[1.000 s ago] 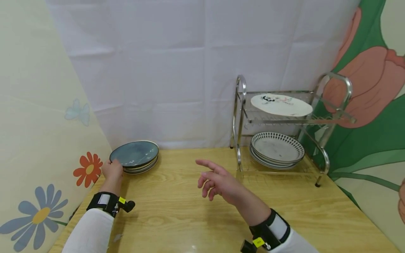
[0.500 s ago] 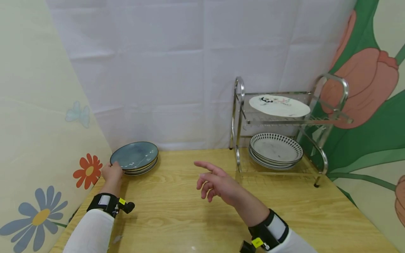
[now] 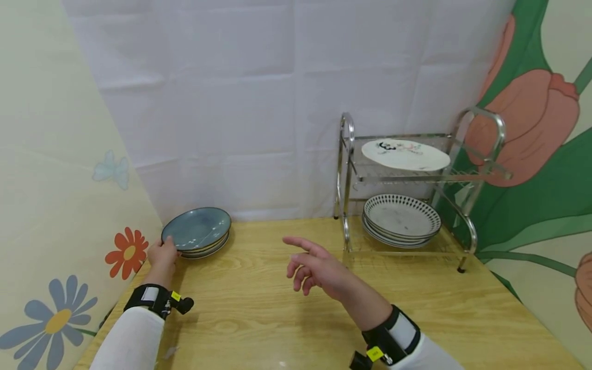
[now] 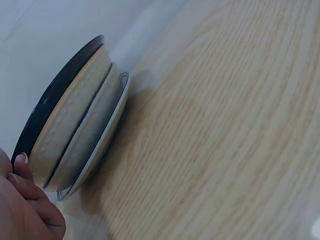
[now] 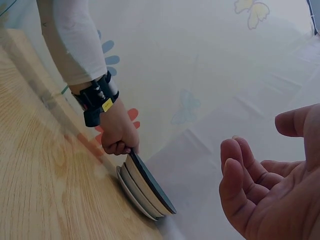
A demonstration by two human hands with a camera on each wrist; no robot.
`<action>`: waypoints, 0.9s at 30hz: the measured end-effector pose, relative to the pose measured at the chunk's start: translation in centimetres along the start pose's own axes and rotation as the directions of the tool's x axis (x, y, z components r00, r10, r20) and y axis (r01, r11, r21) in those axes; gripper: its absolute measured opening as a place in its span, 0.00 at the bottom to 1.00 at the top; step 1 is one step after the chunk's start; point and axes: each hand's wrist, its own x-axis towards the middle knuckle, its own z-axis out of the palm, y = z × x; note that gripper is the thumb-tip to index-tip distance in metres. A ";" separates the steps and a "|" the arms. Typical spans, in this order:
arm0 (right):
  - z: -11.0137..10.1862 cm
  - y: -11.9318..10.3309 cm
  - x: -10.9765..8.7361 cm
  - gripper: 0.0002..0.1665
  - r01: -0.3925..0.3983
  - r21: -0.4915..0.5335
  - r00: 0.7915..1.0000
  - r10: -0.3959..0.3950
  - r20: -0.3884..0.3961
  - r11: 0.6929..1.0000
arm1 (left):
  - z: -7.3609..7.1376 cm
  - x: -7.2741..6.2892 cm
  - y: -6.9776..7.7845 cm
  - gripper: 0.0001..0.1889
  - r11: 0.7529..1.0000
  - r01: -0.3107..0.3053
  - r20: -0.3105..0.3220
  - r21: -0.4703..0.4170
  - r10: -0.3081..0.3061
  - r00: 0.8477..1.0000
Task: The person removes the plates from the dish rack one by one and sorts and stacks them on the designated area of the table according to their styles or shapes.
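My left hand [image 3: 162, 255]'s got the top blue plate [image 3: 200, 227] pinched around 7 o'clock, I guess 'cause that side's nearest me, and my right hand [image 3: 320, 267] hangs loose, empty.

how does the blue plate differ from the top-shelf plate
The blue plate is dull blue, the top-shelf plate white. The blue plate tops a stack; the top-shelf plate lies alone on its shelf. The left hand grips the blue plate; neither hand touches the top-shelf plate. Both are decorated.
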 end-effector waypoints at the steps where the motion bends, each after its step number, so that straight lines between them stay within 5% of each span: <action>1: 0.0 0.0 0.0 0.34 -0.001 -0.001 1.000 0.001 -0.001 1.000 | -0.1 0.0 0.0 0.28 1.000 0.002 0.002 0.009 -0.002 1.000; 15: 0.1 0.4 0.3 0.34 -0.020 -0.021 0.999 0.020 -0.031 1.000 | -2.2 -0.8 -0.1 0.22 0.999 0.038 0.122 0.005 -0.038 0.992; 19: 0.0 -0.4 0.1 0.35 0.037 -0.085 0.996 -0.043 -0.073 0.996 | -3.1 -0.8 -0.3 0.23 0.998 0.053 0.052 -0.037 -0.051 0.997; 23: -1.0 -3.0 -0.9 0.36 0.185 -0.158 0.969 -0.207 -0.136 0.970 | -3.6 -0.8 0.1 0.22 0.995 0.020 -0.033 -0.094 -0.023 0.999; 27: -3.6 -6.4 -2.3 0.36 0.240 -0.307 0.920 -0.317 -0.232 0.921 | -3.8 -1.9 1.4 0.27 0.994 -0.055 0.002 -0.093 0.055 0.998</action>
